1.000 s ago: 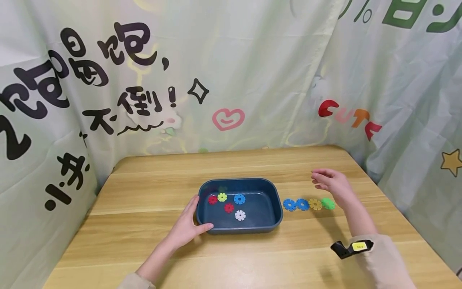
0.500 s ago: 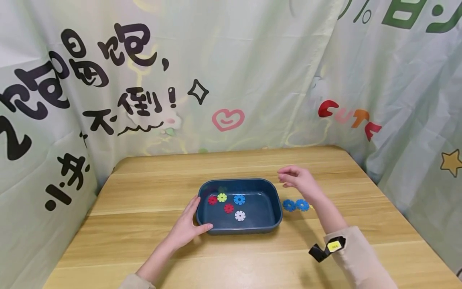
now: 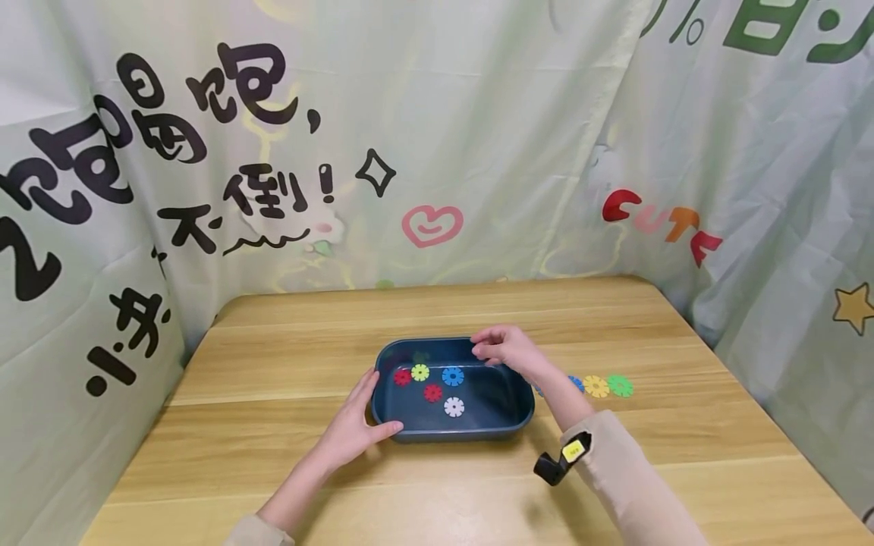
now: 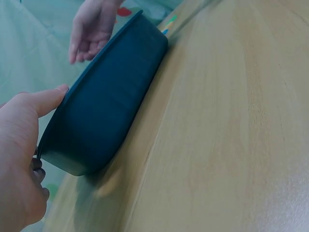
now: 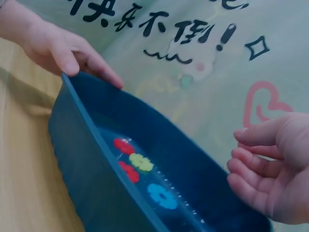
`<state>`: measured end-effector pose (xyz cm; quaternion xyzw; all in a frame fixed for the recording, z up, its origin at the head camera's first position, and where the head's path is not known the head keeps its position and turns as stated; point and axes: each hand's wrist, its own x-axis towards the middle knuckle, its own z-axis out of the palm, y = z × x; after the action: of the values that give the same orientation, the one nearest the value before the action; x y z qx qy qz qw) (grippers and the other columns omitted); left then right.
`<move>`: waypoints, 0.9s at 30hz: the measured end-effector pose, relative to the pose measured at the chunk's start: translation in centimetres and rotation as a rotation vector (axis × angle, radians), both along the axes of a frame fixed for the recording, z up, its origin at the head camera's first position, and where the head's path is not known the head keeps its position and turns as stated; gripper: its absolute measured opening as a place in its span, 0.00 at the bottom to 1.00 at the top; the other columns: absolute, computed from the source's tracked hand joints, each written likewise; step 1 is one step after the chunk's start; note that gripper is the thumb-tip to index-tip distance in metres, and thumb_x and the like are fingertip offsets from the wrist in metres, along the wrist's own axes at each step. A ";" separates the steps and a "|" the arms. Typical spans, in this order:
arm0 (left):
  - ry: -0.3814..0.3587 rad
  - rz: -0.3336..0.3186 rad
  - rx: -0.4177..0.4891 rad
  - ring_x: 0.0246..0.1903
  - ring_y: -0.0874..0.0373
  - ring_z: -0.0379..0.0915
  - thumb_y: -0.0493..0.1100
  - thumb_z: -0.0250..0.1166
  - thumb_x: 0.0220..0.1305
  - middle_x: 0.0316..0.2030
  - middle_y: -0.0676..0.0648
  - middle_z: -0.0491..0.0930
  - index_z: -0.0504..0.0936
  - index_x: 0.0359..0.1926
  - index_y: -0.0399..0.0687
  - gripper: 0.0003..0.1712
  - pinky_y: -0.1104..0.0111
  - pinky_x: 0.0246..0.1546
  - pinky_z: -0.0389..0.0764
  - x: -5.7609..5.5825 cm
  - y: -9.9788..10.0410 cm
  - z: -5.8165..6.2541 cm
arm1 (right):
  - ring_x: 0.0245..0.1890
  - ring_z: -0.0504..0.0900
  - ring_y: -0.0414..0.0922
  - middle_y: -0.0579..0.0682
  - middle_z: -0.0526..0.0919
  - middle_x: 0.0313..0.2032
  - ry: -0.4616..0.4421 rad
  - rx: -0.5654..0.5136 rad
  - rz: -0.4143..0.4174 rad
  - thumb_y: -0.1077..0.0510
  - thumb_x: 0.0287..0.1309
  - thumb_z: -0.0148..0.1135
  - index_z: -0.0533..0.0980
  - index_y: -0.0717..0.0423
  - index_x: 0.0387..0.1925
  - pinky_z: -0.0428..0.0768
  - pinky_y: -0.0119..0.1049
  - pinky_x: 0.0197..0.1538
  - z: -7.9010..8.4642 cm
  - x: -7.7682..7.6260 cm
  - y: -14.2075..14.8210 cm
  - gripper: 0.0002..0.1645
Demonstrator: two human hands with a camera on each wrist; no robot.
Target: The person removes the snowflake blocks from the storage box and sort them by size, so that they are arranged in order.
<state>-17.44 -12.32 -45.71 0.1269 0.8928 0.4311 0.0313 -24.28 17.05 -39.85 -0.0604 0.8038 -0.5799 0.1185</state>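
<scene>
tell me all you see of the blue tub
The blue tub is rectangular with rounded corners and a thin rim, apparently plastic. It sits upright on the table, holding five notched discs. The left hand grips its left end; whether the right hand above its far right touches is unclear.

1. Plastic bin (image 3: pixel 495 413): solid dark blue.
2. Toward the bin's left edge: a red notched disc (image 3: pixel 402 377), a yellow-green notched disc (image 3: pixel 419 372) and a second red notched disc (image 3: pixel 432 393).
3. Near the bin's middle: a bright blue notched disc (image 3: pixel 453 376); closer to its front edge, a white notched disc (image 3: pixel 454 407).
4. Toward the right edge of the tabletop (image 3: pixel 307 341): a yellow-orange notched disc (image 3: pixel 596 386) and a green notched disc (image 3: pixel 620 385).
5. Tabletop: light yellow-brown, wood-grain streaks running roughly along its back edge.
6. Curtain (image 3: pixel 492 152): pale grey-green, printed with black Chinese characters (image 3: pixel 260 191), a pink heart (image 3: pixel 432 232), a dark-outlined yellow star (image 3: pixel 853 306) and "CUTE" lettering (image 3: pixel 680 224) in red, pink and orange.
7. Right sleeve (image 3: pixel 635 478): beige; black wrist mount (image 3: pixel 548 469), yellow label (image 3: pixel 573 452).
</scene>
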 end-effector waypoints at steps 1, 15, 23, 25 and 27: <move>0.000 0.000 -0.001 0.67 0.40 0.47 0.54 0.72 0.48 0.70 0.41 0.48 0.53 0.70 0.38 0.55 0.43 0.59 0.57 0.0 0.0 0.0 | 0.41 0.78 0.55 0.57 0.80 0.39 -0.015 0.029 0.000 0.63 0.57 0.61 0.72 0.72 0.50 0.79 0.44 0.45 -0.2 -0.2 -0.3 0.21; -0.001 0.000 -0.006 0.67 0.41 0.46 0.55 0.72 0.48 0.70 0.40 0.48 0.53 0.70 0.38 0.55 0.43 0.59 0.57 0.0 0.0 0.0 | 0.29 0.78 0.44 0.53 0.81 0.30 -0.054 0.285 -0.061 0.62 0.52 0.66 0.78 0.68 0.43 0.81 0.38 0.35 -3.6 -1.5 -2.8 0.17; -0.020 -0.002 0.013 0.67 0.41 0.46 0.54 0.72 0.48 0.70 0.41 0.48 0.53 0.70 0.38 0.55 0.42 0.59 0.57 0.1 0.1 0.1 | 0.25 0.78 0.44 0.52 0.81 0.27 -0.028 0.390 -0.099 0.62 0.47 0.70 0.80 0.67 0.39 0.81 0.37 0.32 -4.4 -1.3 -3.5 0.17; -0.019 0.002 0.017 0.67 0.41 0.46 0.54 0.72 0.48 0.70 0.41 0.48 0.53 0.70 0.39 0.55 0.42 0.59 0.56 0.0 0.0 0.1 | 0.25 0.78 0.44 0.52 0.81 0.29 -0.019 0.409 -0.094 0.61 0.46 0.71 0.80 0.66 0.39 0.80 0.37 0.32 -4.5 -1.3 -3.6 0.18; -0.018 0.006 0.019 0.67 0.41 0.46 0.54 0.72 0.48 0.70 0.42 0.48 0.53 0.70 0.39 0.55 0.42 0.59 0.56 0.0 0.0 0.0 | 0.24 0.78 0.43 0.52 0.81 0.31 -0.006 0.425 -0.080 0.61 0.45 0.72 0.80 0.65 0.40 0.80 0.36 0.30 -4.6 -1.3 -3.7 0.18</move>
<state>-17.47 -12.34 -45.66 0.1209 0.8888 0.4406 0.0369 -25.58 13.35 -44.49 -0.0002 0.9094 -0.4016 0.1081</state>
